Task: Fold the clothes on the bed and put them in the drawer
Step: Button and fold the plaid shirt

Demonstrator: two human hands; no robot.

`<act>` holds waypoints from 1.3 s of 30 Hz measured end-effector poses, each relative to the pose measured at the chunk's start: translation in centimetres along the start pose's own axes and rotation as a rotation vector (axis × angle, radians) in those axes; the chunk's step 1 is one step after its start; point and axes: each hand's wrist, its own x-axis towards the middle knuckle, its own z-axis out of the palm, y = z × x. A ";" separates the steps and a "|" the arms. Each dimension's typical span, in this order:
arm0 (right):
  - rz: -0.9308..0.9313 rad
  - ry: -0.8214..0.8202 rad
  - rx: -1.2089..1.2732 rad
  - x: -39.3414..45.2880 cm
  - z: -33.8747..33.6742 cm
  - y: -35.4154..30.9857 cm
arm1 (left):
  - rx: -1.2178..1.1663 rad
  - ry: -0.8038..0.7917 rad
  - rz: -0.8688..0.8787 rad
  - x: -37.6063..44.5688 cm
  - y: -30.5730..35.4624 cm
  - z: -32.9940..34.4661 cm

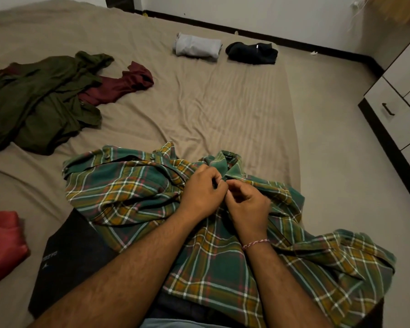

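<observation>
A green and yellow plaid shirt [133,192] lies rumpled on the near part of the bed [199,102], collar pointing away from me. My left hand [200,192] and my right hand [246,204] meet just below the collar, fingers pinched on the shirt's front edges at the placket. A dark olive garment [38,102] and a maroon garment [118,86] lie unfolded at the left. Two folded pieces, one pale grey [197,47] and one black [252,53], rest at the far side of the bed.
A white drawer unit [393,114] with a dark handle stands shut on the right, across a strip of floor. A dark garment with a logo [66,263] lies under the plaid shirt near me, and a red cloth [3,242] sits at the left edge.
</observation>
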 end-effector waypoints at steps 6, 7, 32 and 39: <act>-0.001 -0.016 -0.075 0.3 -0.2 -0.2 | -0.057 -0.049 -0.076 0.6 0.0 -0.4; 0.013 -0.016 -0.071 0.3 -0.2 -0.3 | -0.096 -0.057 -0.102 0.6 0.1 -0.5; -0.185 -0.100 -0.460 0.2 -0.1 0.7 | -0.521 -0.114 -0.317 -0.7 0.3 0.0; -0.172 -0.061 -0.550 0.0 0.5 0.5 | -0.430 -0.089 -0.320 -0.7 -0.1 0.2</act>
